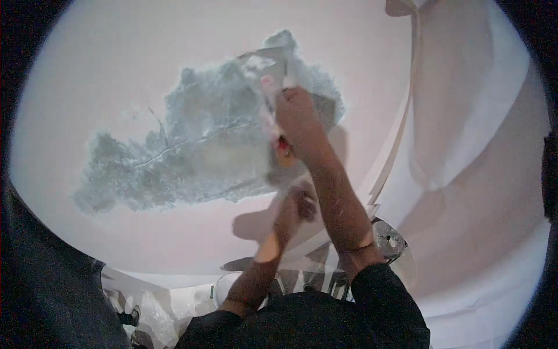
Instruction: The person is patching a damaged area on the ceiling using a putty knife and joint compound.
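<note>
My right hand [297,113] is closed around a flat trowel, held up against a pale pink wall surface [139,52]. Motion smears the trowel, but red and yellow [283,152] show at the lower end of its handle. A clump of white paste [258,64] shows at the upper part of the tool. Under it spreads a ragged grey-green patch [209,110] with a crack running across it. Lower down, my left hand [302,200] is curled closed near the patch's bottom edge, somewhat blurred, with nothing visible in it.
Pale sheeting [465,116] hangs in folds along the right side. Below my right forearm stands a round container [388,239] with a smeared grey inside. More pale sheeting and dark objects, hard to make out, lie at the lower left.
</note>
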Demonstrator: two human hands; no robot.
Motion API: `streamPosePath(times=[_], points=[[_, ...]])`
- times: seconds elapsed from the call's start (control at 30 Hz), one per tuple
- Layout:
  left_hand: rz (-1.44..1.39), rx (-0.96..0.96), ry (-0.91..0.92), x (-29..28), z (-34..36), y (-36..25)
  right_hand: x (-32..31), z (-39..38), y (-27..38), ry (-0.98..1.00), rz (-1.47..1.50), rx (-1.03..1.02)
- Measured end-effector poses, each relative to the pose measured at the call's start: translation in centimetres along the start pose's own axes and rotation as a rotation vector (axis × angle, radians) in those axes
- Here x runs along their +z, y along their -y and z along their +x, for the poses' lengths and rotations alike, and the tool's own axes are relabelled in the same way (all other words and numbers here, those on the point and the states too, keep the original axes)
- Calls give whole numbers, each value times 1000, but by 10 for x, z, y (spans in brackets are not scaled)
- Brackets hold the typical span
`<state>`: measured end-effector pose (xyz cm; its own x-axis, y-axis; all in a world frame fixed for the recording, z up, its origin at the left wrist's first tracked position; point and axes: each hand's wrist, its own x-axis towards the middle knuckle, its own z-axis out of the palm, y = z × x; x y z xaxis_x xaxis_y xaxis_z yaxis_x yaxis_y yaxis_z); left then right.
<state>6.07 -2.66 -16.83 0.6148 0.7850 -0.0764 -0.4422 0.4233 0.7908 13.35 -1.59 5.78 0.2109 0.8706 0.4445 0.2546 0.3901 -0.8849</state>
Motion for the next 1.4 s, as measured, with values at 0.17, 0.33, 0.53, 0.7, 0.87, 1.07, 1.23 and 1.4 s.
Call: streamPosePath(times=[0.17, 0.33, 0.53, 0.7, 0.87, 1.07, 1.23, 1.4], points=[[218, -105, 768, -61, 115, 268, 22, 4, -3, 334, 537, 50], [-369, -121, 1452, 31, 89, 191, -1, 26, -35, 369, 498, 153], [281, 73, 514, 36, 70, 198, 2, 35, -45, 349, 425, 109], [309, -98, 319, 19, 92, 202, 6, 40, -26, 352, 316, 48], [476, -103, 483, -8, 84, 174, 7, 51, -30, 383, 294, 47], [1005, 262, -48, -24, 54, -95, 1, 68, -55, 233, 168, 7], [381, 360, 80, 49, -1, -209, 21, 71, -45, 18, -146, -190], [493, 346, 69, 79, -12, -192, 19, 52, -24, 66, -217, -82]])
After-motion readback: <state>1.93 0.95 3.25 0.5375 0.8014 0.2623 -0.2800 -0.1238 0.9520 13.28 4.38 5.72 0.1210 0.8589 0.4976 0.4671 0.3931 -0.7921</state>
